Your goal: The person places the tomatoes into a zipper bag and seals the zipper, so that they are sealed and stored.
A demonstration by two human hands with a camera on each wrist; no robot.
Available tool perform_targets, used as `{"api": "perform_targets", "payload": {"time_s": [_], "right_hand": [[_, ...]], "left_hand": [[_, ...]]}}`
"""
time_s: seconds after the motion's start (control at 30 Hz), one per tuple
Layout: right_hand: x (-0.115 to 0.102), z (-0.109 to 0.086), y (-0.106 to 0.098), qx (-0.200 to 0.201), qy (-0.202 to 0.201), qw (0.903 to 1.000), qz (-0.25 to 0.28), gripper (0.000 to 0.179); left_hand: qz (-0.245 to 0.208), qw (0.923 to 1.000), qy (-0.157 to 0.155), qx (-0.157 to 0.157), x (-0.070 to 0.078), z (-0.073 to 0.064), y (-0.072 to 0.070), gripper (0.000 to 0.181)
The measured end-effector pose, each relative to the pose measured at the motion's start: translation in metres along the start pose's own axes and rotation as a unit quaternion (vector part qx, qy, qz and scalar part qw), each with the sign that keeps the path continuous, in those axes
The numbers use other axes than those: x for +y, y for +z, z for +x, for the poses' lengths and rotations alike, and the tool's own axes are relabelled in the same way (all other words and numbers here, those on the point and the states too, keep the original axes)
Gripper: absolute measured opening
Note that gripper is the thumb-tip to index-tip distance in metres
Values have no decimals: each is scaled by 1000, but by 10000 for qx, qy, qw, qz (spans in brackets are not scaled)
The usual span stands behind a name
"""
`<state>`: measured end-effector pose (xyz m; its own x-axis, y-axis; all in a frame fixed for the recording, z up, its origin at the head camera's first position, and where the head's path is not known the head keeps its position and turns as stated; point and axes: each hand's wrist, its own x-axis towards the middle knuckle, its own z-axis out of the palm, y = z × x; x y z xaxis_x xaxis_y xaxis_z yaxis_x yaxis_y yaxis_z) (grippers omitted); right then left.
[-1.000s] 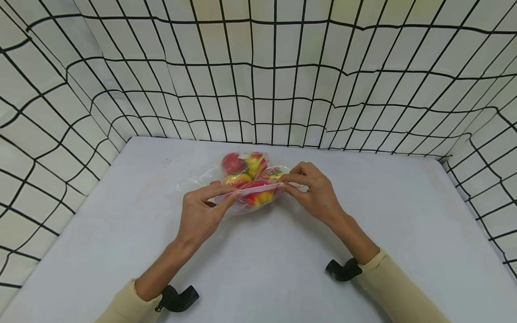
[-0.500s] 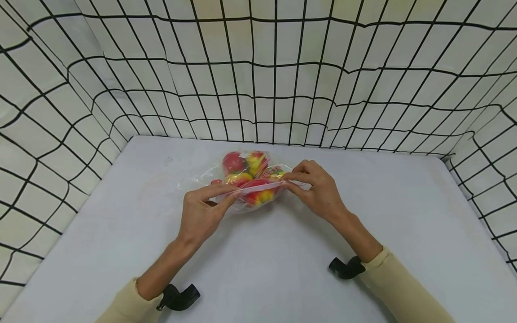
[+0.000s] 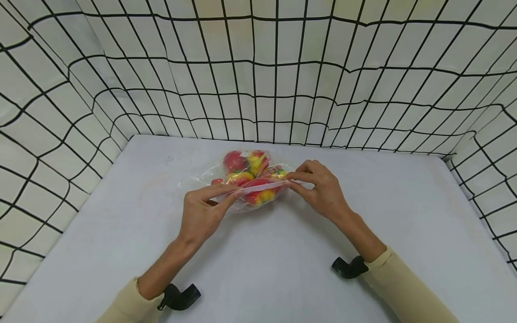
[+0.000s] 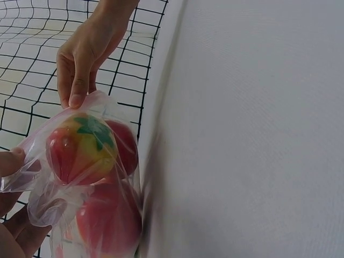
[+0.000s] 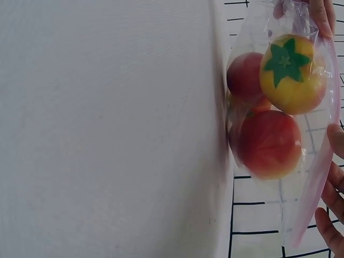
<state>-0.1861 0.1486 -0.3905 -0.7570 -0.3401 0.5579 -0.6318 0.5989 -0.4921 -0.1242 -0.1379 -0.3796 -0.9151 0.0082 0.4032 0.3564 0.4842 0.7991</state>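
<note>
A clear zip bag [image 3: 198, 178] lies toward the back of the white table, its pink-tinted zip strip [image 3: 262, 187] facing me. Inside it are several red-and-yellow toy fruits [image 3: 234, 162]; one [image 5: 294, 88] shows a green star-shaped leaf top in the right wrist view. My left hand [image 3: 199, 217] pinches the left part of the strip between thumb and fingers. Toward the strip's right end, my right hand [image 3: 323, 190] pinches it with thumb and index finger. Printing on part of the contents is too small to read.
The white tabletop [image 3: 266, 264] stretches around the bag. Black netting [image 3: 276, 80] stands over pale walls at the back and both sides. A black wrist-worn device [image 3: 181, 297] sits below the left wrist, another [image 3: 349, 268] below the right.
My right hand has slid slightly to the right along the zip strip. The left hand keeps its pinch, and the bag stays almost where it was.
</note>
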Motion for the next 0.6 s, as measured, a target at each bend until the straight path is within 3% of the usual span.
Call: {"api": "perform_targets", "payload": {"time_s": [0.6], "right_hand": [[4, 0, -6, 122, -95, 9998, 109, 20]], "left_hand": [[-33, 9999, 46, 144, -1, 0, -2, 24]]}}
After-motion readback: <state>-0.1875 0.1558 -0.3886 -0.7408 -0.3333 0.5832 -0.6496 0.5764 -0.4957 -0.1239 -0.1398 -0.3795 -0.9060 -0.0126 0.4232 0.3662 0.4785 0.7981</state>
